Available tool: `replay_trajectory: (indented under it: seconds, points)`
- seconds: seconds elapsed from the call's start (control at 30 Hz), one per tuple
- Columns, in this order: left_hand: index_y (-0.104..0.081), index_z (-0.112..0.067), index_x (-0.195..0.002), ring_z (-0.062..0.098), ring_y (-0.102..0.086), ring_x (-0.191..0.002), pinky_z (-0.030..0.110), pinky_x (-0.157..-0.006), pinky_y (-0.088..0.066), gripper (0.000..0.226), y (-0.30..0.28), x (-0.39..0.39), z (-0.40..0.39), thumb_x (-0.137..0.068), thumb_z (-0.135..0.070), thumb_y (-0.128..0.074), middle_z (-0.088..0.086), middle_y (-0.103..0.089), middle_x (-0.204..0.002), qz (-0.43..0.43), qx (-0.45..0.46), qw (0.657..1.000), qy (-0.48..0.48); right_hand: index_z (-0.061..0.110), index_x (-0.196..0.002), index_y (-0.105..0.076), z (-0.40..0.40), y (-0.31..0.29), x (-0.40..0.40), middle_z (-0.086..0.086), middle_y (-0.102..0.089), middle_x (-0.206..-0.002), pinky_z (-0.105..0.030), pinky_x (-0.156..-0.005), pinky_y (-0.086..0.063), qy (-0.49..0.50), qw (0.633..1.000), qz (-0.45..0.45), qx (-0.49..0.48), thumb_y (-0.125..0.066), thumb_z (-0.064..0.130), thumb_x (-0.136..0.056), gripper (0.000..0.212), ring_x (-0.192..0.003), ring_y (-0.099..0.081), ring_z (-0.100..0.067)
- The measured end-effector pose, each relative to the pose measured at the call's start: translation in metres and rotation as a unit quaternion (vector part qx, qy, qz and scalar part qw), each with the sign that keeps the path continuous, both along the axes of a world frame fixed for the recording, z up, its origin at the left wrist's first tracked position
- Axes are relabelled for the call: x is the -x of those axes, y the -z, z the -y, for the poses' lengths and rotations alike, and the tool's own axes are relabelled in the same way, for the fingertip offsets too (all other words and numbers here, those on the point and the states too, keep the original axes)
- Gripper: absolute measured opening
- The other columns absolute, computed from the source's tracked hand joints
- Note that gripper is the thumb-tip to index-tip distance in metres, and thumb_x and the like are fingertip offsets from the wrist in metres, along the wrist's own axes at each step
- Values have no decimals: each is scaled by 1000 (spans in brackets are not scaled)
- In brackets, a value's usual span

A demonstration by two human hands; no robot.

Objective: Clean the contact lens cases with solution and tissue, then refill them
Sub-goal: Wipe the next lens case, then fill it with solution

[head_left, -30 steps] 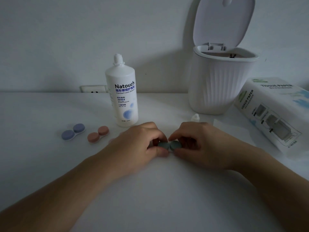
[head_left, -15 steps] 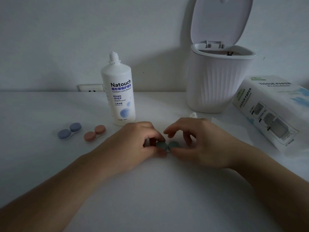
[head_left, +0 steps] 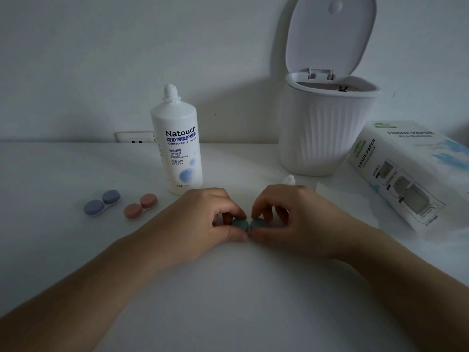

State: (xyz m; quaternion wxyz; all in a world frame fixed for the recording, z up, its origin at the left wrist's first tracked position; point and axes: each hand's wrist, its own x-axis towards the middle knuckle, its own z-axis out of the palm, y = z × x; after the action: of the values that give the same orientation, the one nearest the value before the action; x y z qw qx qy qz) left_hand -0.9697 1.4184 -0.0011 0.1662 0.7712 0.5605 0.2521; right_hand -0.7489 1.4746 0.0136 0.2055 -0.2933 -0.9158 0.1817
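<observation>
On the white table [head_left: 228,301] the biggest thing is the ribbed white bin [head_left: 322,133] at the back right, its lid tipped open, ready for used tissue. Beside it on the far right lies the tissue paper pack [head_left: 411,174], with a loose tissue sheet [head_left: 355,199] spread flat just in front of it. The solution bottle [head_left: 177,148] stands upright behind the hands with its nozzle bare; its small cap [head_left: 289,179] sits on the table near the bin. The left hand [head_left: 203,219] and right hand [head_left: 299,219] meet at the middle, each with thumb and fingers curled and pinched on one round cap of the green lens case [head_left: 248,224], which rests on the table between them. Whether the caps are being loosened or tightened cannot be told. To the left, well apart from the hands, the purple lens case [head_left: 101,205] and pink lens case [head_left: 140,206] lie capped. By this layout the work seems to be mid-way at most, since at least one case is in hand.
</observation>
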Motion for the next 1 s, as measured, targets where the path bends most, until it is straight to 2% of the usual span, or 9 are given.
replay_trajectory:
  seconds: [0.07, 0.17, 0.27, 0.33, 0.47, 0.57, 0.67, 0.8, 1.0]
  points:
    - [-76, -36, -100, -2, -58, -83, 8, -68, -38, 26, 0, 0, 0, -77, -45, -83, -29, -56, -95, 5, 3, 1000, 2, 28, -95, -70, 0, 0, 0, 11, -62, -85, -21, -61, -45, -11, 1000, 4, 6, -78, 30, -80, 17, -70, -56, -11]
    - [-77, -37, -99, 0, -57, -80, 10, -66, -38, 23, 0, 0, 0, -78, -43, -83, -26, -56, -94, 7, 3, 1000, 4, 28, -105, -71, 0, -2, -4, 12, -62, -96, -20, -64, -47, -41, 999, 5, 22, -76, 17, -79, 29, -74, -58, -14]
    - [-77, -36, -100, -1, -57, -82, 9, -67, -38, 25, -1, 0, 0, -77, -45, -83, -26, -56, -96, 1, -2, 1000, 2, 30, -102, -70, 0, -2, -2, 16, -60, -95, -17, -63, -44, -13, 1000, -6, 7, -78, 36, -80, 25, -74, -57, -12]
    - [-77, -34, -100, -2, -57, -82, 9, -67, -38, 27, -1, 0, 1, -77, -45, -83, -28, -56, -96, 2, -2, 1000, 3, 30, -96, -69, -1, 0, 0, 14, -60, -87, -24, -62, -47, 8, 1000, -6, 1, -77, 42, -78, 23, -72, -57, -11]
    - [-77, -34, -99, 0, -57, -79, 10, -65, -37, 25, -1, -1, 0, -77, -43, -84, -28, -56, -93, 5, -1, 1000, 5, 31, -102, -70, -1, 1, -2, 15, -62, -90, -15, -62, -44, -22, 1000, 5, 14, -77, 25, -79, 25, -73, -58, -10]
    - [-77, -35, -99, 0, -56, -78, 10, -65, -38, 25, -1, -1, 0, -77, -44, -83, -28, -56, -93, 3, -5, 1000, 6, 32, -107, -67, -1, 1, -2, 18, -60, -95, -12, -63, -44, -21, 1000, -1, 21, -79, 34, -78, 32, -77, -58, -9]
    - [-77, -33, -100, -1, -57, -81, 10, -68, -38, 27, -1, 0, 0, -77, -46, -83, -21, -59, -89, 3, -9, 1000, 7, 27, -102, -71, -2, 2, 1, 14, -58, -88, -13, -62, -42, -5, 1000, 0, -2, -79, 45, -77, 31, -72, -56, -6]
    - [-77, -33, -100, 0, -57, -81, 10, -68, -39, 27, -2, 0, 0, -77, -46, -83, -21, -59, -86, 3, -4, 1000, 5, 24, -96, -75, -1, 3, 2, 10, -60, -82, -10, -62, -39, -12, 1000, 12, -14, -78, 38, -81, 21, -72, -56, -1]
    - [-77, -33, -99, 1, -57, -80, 11, -66, -38, 24, -1, 0, 0, -78, -43, -83, -23, -57, -91, 3, -1, 1000, 7, 21, -98, -75, -1, 3, 1, 10, -60, -83, -11, -62, -41, -27, 1000, 0, -8, -79, 25, -81, 18, -70, -56, -5]
